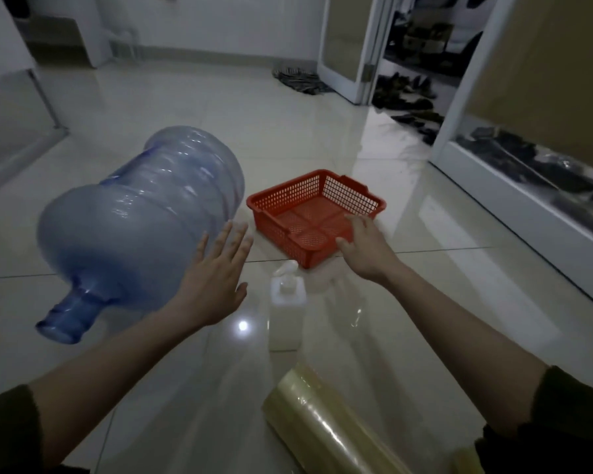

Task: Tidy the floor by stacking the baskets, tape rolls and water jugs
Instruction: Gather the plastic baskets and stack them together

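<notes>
Taking the red basket [317, 217] as the landmark: nearest the camera, well on this side of the basket, a clear tape roll [322, 429] is lying on its side on the floor [425, 302]. Between that roll and the basket, a small white pump bottle [286, 309] is standing upright, just beside the basket's near corner. The right hand [367, 248] is reaching over the basket's near rim, its fingers [355, 222] spread loosely and gripping nothing; whether they are touching the mesh cannot be told. To the left of the basket, the left hand [216, 282] is hovering flat with fingers [231, 241] splayed wide, holding nothing, in front of the big blue water jug [141, 220], which is lying on its side with its neck pointing toward the camera. Judging from this, the basket is the item being picked up; the next move is calling for the right hand to close on the rim and lift, while the left is likely steadying or collecting the jug.
</notes>
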